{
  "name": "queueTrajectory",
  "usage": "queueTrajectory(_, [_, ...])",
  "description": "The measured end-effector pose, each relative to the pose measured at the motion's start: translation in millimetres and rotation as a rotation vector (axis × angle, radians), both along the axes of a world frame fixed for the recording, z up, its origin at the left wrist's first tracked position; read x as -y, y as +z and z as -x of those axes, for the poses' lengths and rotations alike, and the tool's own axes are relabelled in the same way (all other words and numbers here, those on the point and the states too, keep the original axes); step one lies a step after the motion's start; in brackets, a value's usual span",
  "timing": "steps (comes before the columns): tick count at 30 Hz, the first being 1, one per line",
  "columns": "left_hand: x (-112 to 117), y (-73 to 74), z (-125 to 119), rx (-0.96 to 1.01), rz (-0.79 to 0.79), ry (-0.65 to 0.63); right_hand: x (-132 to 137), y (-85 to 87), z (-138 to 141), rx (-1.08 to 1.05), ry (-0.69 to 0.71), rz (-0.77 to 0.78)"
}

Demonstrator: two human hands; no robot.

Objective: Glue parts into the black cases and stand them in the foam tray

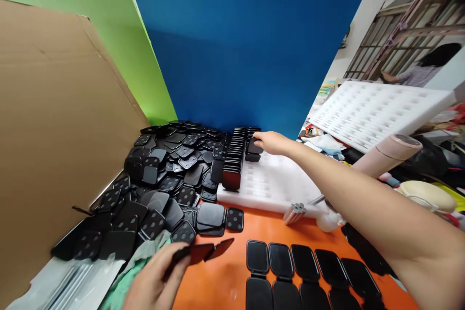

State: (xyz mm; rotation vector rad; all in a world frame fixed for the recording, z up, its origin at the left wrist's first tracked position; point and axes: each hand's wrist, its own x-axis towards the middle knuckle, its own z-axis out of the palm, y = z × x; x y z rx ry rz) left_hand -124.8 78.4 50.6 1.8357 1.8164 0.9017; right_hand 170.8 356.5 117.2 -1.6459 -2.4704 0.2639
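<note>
My right hand (271,142) reaches far forward, its fingers closed on a black square part (253,147) that stands in a short row on the white foam tray (276,189). Beside it a long row of black parts (234,160) stands on edge in the tray. Low at the front, my left hand (154,281) grips several dark flat parts (201,253) fanned out above the orange table (225,276). To the left, a big heap of loose black square parts (163,179) lies on the table.
Open black hinged cases (308,276) lie in a row along the near edge. Blue (247,43), green and cardboard (54,131) screens wall the back and left. A second white foam tray (370,111), a pink tube and clutter sit at right. A person stands far right.
</note>
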Motion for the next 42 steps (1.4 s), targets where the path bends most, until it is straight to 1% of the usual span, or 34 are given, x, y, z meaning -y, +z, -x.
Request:
queueTrajectory(2, [-32, 37.2, -9, -0.007, -0.107, -0.042, -6, -2.1, 2, 0.006, 0.029, 0.03])
queueTrajectory(3, [-50, 54.5, -16, -0.023, -0.191, -0.069, -8, -5.0, 4, 0.008, 0.035, 0.042])
queueTrajectory(5, [-89, 83.7, -35, -0.062, -0.317, -0.159, -9, -13.6, 8, 0.008, 0.03, 0.055])
queueTrajectory(7, [-129, 103.7, -55, -0.114, -0.379, -0.297, -9, -21.7, 11, 0.002, 0.019, 0.061])
queueTrajectory(8, [-149, 109.8, -66, -0.158, -0.399, -0.364, -7, -23.3, 10, -0.004, 0.014, 0.064])
queueTrajectory(10, [-183, 114.9, -85, -0.282, -0.395, -0.482, -4, -19.4, 5, -0.019, 0.005, 0.065])
queueTrajectory(13, [-222, 108.8, -107, -0.436, -0.409, -0.573, 8, 0.3, -10, -0.053, 0.007, 0.052])
queueTrajectory(15, [-239, 100.7, -118, -0.516, -0.406, -0.613, 16, 12.3, -17, -0.153, 0.064, 0.111])
queueTrajectory(17, [-250, 92.9, -126, -0.564, -0.404, -0.624, 21, 15.5, -18, -0.301, 0.096, 0.189])
queueTrajectory(19, [-257, 86.5, -129, -0.584, -0.41, -0.595, 22, 8.8, -14, -0.399, 0.068, 0.207])
queueTrajectory(21, [-261, 81.3, -129, -0.601, -0.417, -0.545, 16, -3.7, -8, -0.417, 0.028, 0.174])
queueTrajectory(23, [-262, 76.2, -127, -0.632, -0.42, -0.502, 9, -17.0, -5, -0.428, 0.021, 0.166])
queueTrajectory(25, [-263, 70.5, -124, -0.666, -0.415, -0.486, 2, -28.9, -4, -0.434, 0.017, 0.164])
queueTrajectory(28, [-264, 60.6, -123, -0.704, -0.397, -0.498, -3, -45.9, -5, -0.429, 0.017, 0.17])
queueTrajectory(31, [-264, 50.8, -125, -0.733, -0.37, -0.54, -2, -62.5, -3, -0.397, 0.005, 0.166])
queueTrajectory(33, [-263, 45.8, -126, -0.75, -0.358, -0.564, 0, -69.3, 0, -0.359, -0.013, 0.145])
queueTrajectory(36, [-262, 41.7, -126, -0.772, -0.361, -0.59, 4, -67.1, 0, -0.284, -0.07, 0.07])
queueTrajectory(39, [-262, 39.5, -124, -0.791, -0.344, -0.602, 10, -54.9, -4, -0.236, -0.15, -0.071])
queueTrajectory(42, [-261, 36.9, -125, -0.799, -0.298, -0.592, 15, -45.3, -5, -0.214, -0.132, -0.158])
